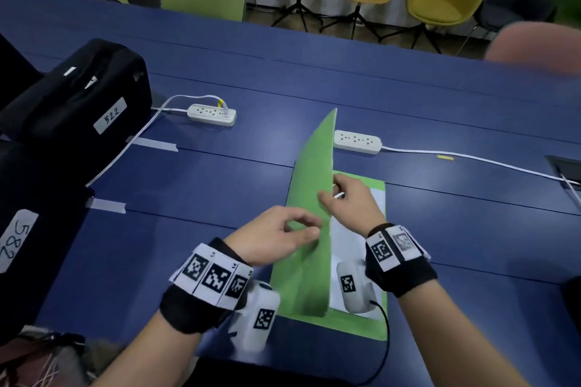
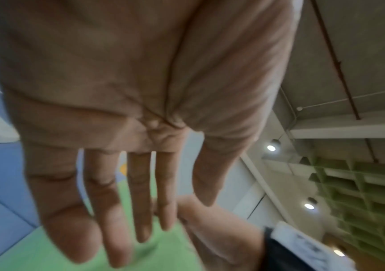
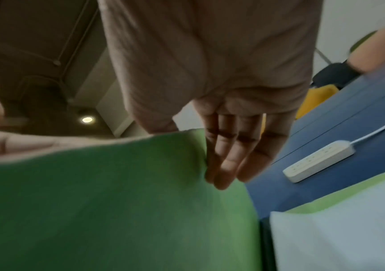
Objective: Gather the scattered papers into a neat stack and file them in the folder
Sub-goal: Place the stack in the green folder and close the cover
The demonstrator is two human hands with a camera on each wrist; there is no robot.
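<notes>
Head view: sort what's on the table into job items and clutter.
Job items:
green folder, cover raised
white papers inside it
left hand
right hand

Clutter:
two power strips
black cases labelled 522 and 582
tape strips

One green folder point(image 1: 309, 204), two power strips point(image 1: 211, 114), two black bags point(image 1: 78, 94), two hands point(image 1: 270, 240)
</notes>
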